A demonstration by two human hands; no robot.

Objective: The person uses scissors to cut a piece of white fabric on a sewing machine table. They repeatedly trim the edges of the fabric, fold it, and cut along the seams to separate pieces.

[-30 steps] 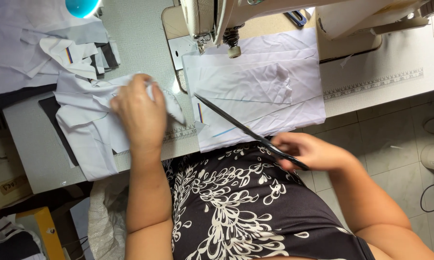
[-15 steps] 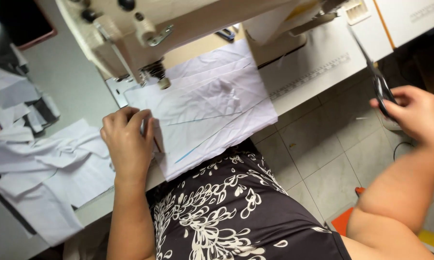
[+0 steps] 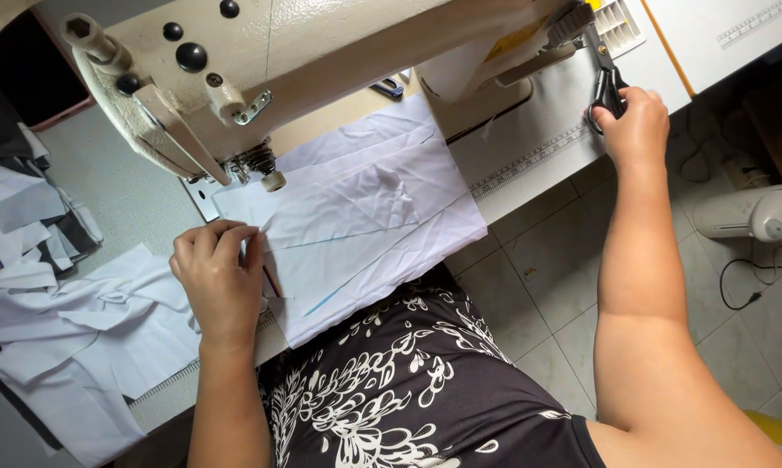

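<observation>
A folded white fabric piece [image 3: 369, 217] lies under the presser foot [image 3: 270, 176] of a cream sewing machine [image 3: 322, 52] and hangs over the table's near edge. My left hand [image 3: 218, 282] presses flat on the fabric's left edge, fingers together. My right hand [image 3: 635, 128] is stretched out to the right and grips black-handled scissors [image 3: 606, 82], whose blades point away over the table by the machine's base.
A heap of white and dark cut fabric pieces [image 3: 70, 303] lies on the table at the left. A ruler strip [image 3: 530, 160] runs along the table's front edge. A white appliance with a cord [image 3: 755, 217] stands on the tiled floor at the right.
My right hand has carried the scissors from over my lap up and out to the right end of the table. The left hand has moved off the pile onto the fabric's edge.
</observation>
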